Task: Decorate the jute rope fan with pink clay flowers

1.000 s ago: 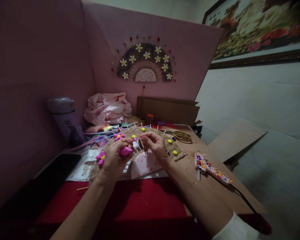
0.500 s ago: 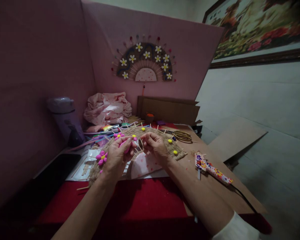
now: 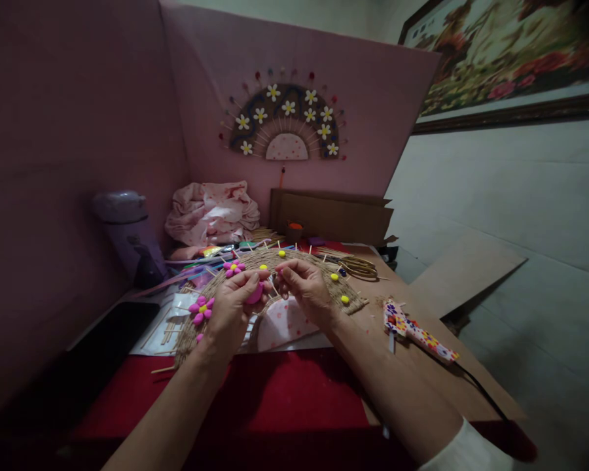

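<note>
holding one pink lump [image 3: 255,294] is one left hand [image 3: 234,302].

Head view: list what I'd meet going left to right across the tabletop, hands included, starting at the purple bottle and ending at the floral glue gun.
Purple bottle → leftmost full pink flower → left hand → right hand → gold-handled scissors → floral glue gun.

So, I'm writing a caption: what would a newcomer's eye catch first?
Probably the white-flowered fan on the pink panel, upper centre. Next, the pink flowers on the left of the woven fan below, near the left hand, which holds a pink lump. The patterned glue gun lies at right.
</note>
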Motion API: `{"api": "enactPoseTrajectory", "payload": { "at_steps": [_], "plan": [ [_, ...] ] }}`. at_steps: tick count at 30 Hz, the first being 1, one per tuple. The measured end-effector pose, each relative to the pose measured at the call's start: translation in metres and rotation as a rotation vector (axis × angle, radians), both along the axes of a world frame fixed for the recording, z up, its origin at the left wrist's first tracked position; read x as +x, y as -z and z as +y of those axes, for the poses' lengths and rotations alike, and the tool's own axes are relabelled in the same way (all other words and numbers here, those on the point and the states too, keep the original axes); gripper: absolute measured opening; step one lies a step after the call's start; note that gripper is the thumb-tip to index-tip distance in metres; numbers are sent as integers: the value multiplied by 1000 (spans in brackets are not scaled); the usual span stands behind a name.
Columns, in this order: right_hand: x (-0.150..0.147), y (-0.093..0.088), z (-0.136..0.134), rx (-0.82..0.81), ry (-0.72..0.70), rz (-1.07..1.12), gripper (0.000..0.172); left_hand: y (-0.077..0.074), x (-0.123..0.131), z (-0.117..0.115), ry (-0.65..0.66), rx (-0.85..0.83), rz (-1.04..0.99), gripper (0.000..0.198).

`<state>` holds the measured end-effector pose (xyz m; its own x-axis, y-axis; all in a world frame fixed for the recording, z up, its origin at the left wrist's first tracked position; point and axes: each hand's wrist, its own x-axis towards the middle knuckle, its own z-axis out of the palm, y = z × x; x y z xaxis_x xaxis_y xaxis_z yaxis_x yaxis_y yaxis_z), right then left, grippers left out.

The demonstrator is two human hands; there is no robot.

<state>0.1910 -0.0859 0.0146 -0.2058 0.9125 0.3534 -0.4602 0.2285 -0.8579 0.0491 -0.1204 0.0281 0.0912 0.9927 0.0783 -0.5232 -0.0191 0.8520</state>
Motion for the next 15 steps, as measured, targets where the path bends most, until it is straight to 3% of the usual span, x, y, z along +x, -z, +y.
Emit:
{"api": "enactPoseTrajectory", "payload": {
  "at_steps": [15],
  "plan": [
    [-3,2,-3,192,153,-178,20,-1,3,-2,-13,-2,45,24]
  ]
}}
